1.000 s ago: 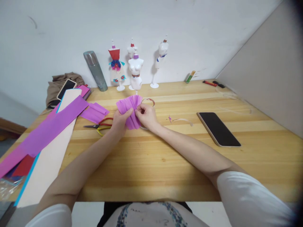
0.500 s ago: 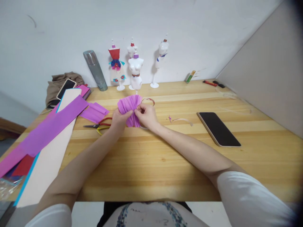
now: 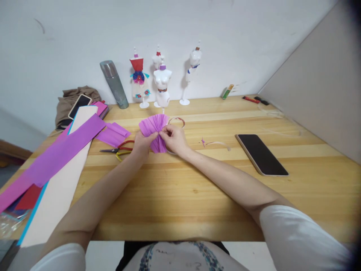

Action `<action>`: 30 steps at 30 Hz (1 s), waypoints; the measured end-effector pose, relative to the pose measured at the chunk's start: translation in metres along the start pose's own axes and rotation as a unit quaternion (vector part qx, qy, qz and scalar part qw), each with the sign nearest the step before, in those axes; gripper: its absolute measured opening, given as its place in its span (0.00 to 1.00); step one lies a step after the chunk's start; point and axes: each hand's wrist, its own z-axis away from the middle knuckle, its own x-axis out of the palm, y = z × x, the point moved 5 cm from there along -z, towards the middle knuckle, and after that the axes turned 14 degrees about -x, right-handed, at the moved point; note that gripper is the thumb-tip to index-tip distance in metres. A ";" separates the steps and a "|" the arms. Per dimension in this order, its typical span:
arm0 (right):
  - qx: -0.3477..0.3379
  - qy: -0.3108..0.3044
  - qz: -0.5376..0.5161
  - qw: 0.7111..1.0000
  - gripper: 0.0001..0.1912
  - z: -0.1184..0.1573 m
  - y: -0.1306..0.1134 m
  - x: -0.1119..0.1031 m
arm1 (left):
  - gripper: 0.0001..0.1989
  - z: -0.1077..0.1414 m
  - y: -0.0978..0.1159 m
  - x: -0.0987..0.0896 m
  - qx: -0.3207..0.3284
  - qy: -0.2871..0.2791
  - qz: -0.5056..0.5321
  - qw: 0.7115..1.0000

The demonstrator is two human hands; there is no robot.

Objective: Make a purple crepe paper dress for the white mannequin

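A strip of purple crepe paper (image 3: 152,124), pleated into a fan, is held between both hands above the table. My left hand (image 3: 142,144) grips its left side, thumb lying on the pleats. My right hand (image 3: 174,137) pinches the gathered middle, where the folds draw together. Partly hidden behind the right hand is a ring-shaped roll of tape or ribbon (image 3: 179,119). Just left of my left hand lie scissors (image 3: 118,150) with red and yellow handles, beside a folded purple paper piece (image 3: 113,134).
Small mannequins (image 3: 163,82) and a grey bottle (image 3: 115,84) stand along the wall. Long paper strips (image 3: 60,154) cover the left side. A phone (image 3: 261,154) lies at the right, near paper scraps (image 3: 203,142). A green glue stick (image 3: 228,92) leans at the back.
The pleated paper has fanned out slightly wider at its upper left and lower edge. Both hands keep nearly the same place and hold.
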 end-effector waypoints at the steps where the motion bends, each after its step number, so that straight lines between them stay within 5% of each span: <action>1: -0.001 -0.002 0.000 1.000 0.09 0.000 0.000 0.000 | 0.18 0.000 0.000 0.000 -0.004 -0.006 0.005 1.000; 19: 0.022 0.003 0.000 1.000 0.09 -0.002 -0.001 -0.003 | 0.16 0.004 0.002 0.006 -0.054 -0.029 0.021 0.998; 26: 0.030 0.025 -0.003 0.999 0.10 -0.005 0.000 -0.008 | 0.08 0.010 0.004 0.005 -0.051 0.036 0.053 0.997; 30: 0.027 0.022 -0.005 0.999 0.09 -0.004 0.000 -0.007 | 0.08 0.012 0.006 0.009 -0.040 0.022 0.048 0.998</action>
